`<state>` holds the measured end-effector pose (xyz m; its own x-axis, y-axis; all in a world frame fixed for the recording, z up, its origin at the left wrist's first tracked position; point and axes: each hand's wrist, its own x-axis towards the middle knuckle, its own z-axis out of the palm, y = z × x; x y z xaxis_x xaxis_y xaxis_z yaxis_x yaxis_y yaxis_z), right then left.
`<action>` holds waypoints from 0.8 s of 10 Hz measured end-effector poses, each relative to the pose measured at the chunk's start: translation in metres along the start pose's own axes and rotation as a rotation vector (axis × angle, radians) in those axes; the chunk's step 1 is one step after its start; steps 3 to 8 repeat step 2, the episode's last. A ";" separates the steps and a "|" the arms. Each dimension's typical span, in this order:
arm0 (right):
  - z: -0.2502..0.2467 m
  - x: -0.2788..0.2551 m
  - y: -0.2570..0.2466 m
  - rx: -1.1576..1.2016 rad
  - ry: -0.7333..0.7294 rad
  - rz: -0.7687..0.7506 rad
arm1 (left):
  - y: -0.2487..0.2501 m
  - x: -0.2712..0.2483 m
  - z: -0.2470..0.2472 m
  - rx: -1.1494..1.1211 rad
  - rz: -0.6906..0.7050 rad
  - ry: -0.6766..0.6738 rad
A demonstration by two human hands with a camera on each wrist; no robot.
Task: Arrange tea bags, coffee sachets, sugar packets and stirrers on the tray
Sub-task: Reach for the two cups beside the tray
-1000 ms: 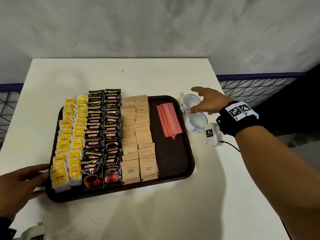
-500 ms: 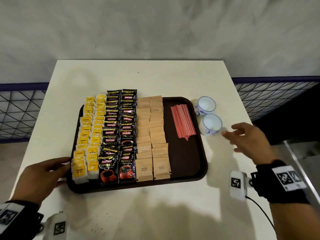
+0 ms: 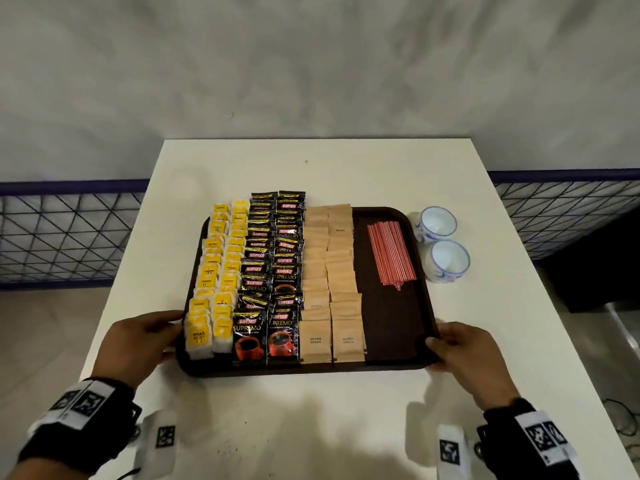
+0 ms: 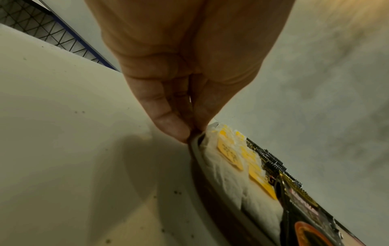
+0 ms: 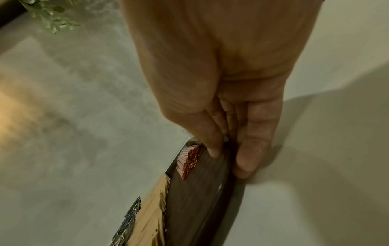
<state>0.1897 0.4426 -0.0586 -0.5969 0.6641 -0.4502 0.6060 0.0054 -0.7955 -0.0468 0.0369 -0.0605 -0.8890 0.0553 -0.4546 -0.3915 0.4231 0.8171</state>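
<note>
Tray (image 3: 394,370) on white table (image 3: 311,168), grey wall behind; both hands pinching rim.

Dark brown tray (image 3: 391,327) carries yellow-tagged tea bags (image 3: 214,271), black coffee sachets (image 3: 273,271), tan sugar packets (image 3: 329,271), red stirrers (image 3: 389,251); blue-patterned white cups (image 3: 446,261) at three o'clock.

Head cam looks down at whole tray (image 3: 391,370); 2 wrist cams close at opposite near corners, sharing its rim.
</note>
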 end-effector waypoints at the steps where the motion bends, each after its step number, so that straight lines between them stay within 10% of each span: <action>1: -0.002 -0.004 0.001 0.026 0.020 0.003 | 0.001 -0.008 -0.004 0.021 -0.034 0.005; 8: -0.013 -0.018 0.011 0.033 0.021 0.007 | -0.006 -0.030 -0.022 0.011 -0.040 0.091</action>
